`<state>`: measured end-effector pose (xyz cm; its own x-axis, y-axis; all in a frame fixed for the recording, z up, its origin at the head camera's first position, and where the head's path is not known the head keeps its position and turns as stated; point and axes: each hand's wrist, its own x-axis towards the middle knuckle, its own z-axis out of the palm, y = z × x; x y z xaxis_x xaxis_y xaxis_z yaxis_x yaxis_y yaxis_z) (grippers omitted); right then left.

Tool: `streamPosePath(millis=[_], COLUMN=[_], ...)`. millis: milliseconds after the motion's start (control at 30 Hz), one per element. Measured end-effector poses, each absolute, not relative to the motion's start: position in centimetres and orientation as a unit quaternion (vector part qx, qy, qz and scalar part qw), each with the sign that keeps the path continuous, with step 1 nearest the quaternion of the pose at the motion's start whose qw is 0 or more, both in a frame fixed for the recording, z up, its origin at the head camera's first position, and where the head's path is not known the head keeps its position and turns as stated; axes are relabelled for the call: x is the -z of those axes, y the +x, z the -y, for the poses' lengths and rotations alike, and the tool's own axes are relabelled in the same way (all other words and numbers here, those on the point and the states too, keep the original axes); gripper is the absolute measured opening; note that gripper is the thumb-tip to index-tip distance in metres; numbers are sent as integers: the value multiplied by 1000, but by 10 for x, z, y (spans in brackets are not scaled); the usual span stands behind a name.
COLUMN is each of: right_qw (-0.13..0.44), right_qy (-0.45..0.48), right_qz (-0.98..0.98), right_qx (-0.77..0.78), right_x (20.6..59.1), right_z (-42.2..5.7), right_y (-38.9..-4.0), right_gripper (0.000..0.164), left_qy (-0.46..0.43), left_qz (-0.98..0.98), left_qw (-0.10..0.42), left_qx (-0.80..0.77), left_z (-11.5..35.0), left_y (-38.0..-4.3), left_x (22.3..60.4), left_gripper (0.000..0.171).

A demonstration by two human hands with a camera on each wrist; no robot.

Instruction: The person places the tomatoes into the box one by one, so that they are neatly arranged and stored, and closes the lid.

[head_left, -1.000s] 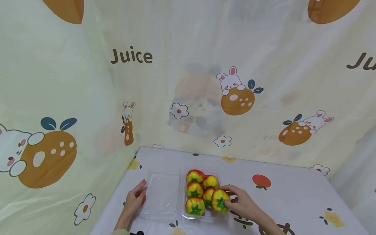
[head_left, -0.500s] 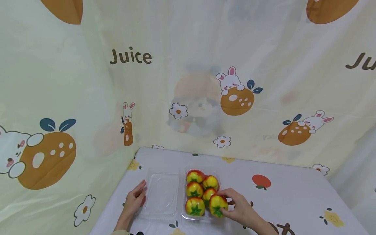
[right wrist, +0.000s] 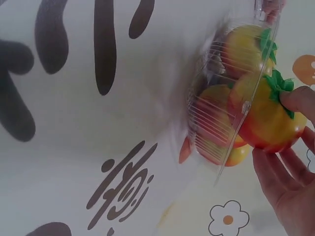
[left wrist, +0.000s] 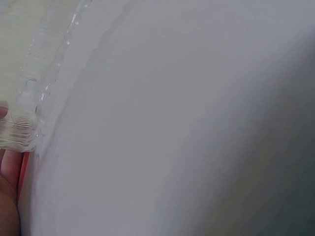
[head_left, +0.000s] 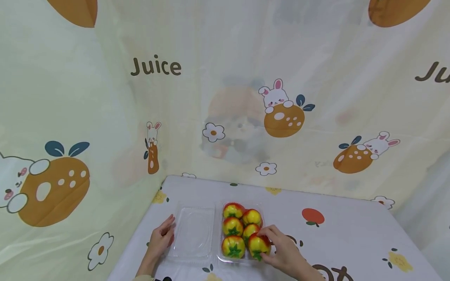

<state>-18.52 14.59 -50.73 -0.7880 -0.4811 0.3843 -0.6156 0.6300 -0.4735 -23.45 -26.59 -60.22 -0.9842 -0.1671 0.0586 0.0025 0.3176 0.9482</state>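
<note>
My right hand (head_left: 286, 251) holds a yellow-and-red, tomato-like fruit (head_left: 259, 245) between thumb and fingers, at the near right corner of the clear plastic box (head_left: 225, 260). In the right wrist view, this fruit (right wrist: 268, 113) overlaps the box's rim, its green leafy top under my thumb. Several matching fruits (head_left: 233, 246) sit in two columns in the box. The clear lid (head_left: 194, 232) lies opened out to the left. My left hand (head_left: 159, 240) rests by the lid's left edge, fingers fairly straight. Only part of that hand (left wrist: 9, 172) shows in the left wrist view, beside the ribbed plastic edge.
A white tablecloth (head_left: 337, 238) with printed fruit, flowers and lettering covers the table. Printed curtains (head_left: 225, 97) hang close behind it and on the left. A small dark object (head_left: 167, 278) shows at the bottom edge near my left wrist.
My right hand has carried the fruit a little left and down into the box's near right corner, tilting its green top toward me. The left hand stays put.
</note>
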Motion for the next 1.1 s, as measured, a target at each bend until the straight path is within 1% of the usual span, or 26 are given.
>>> streamPosePath(millis=[200,300,433,567,767,833,1000,1100], right_qw=[81,66,60,63,33,34,35,12], right_qy=[277,266,271,277,282,291,312,307], right_qz=[908,917,923,929,939,937,915,904], right_qx=[-303,-291,-268,-237,-196,-191,-254,-296], right_x=[504,505,509,507,498,498,502,503], right_z=[-144,-143,-141,-137,-127,-125,-130,-136], right_y=[-187,-187,-185,-185,-189,-191,-194,-195], right_gripper=[50,55,60,55,52,53,53,53], left_qy=[47,39,34,38,27,24,31,32], left_qz=[812,812,811,813,811,810,811,810], left_qw=[80,86,86,84,93,93,89,90], left_qx=[577,575,578,575,577,579,578,579], left_z=[268,268,267,268,268,268,267,267], left_y=[-234,-233,-231,-231,-232,-232,-232,-232], left_x=[600,599,600,599,599,599,602,602], left_gripper=[44,44,44,44,43,43,42,42])
